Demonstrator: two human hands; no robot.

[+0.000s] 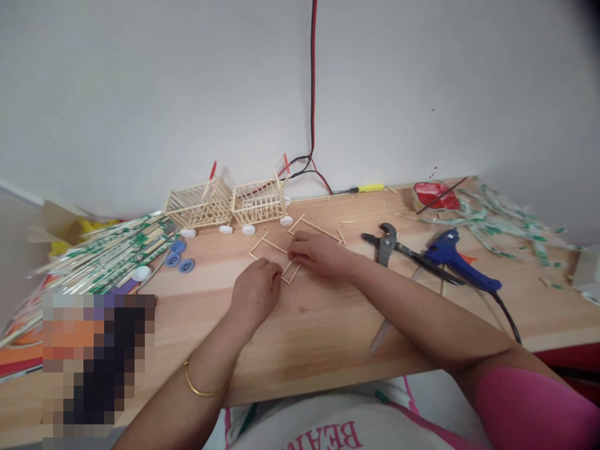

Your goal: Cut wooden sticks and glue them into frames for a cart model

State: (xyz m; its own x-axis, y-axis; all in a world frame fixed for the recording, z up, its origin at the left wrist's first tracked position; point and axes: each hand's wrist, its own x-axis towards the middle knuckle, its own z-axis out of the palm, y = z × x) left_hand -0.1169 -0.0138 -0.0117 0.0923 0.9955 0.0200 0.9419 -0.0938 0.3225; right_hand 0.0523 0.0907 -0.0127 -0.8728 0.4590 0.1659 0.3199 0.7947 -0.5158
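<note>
A small flat frame of thin wooden sticks (pixel 274 245) lies on the table, partly covered by my hands. My left hand (pixel 257 292) rests at its near side, fingers curled in and pinched at the frame's edge. From the right, my right hand (pixel 319 253) reaches over the frame, its bent fingers closed on the sticks; the exact grip is hidden. Just behind it lies a second stick frame (pixel 321 229), partly covered by my right hand. One short loose stick (pixel 342 236) is beside that frame's right end.
Two stick-built carts (pixel 199 206) with white wheels stand by the wall. Blue wheels (pixel 186 265) and bagged sticks (pixel 117 250) lie left. On the right are pliers (pixel 386 244), a blue glue gun (pixel 452 256), a red container (pixel 434 197) and plastic wrappers (pixel 497 219). A yellow-handled tool (pixel 370 187) lies behind.
</note>
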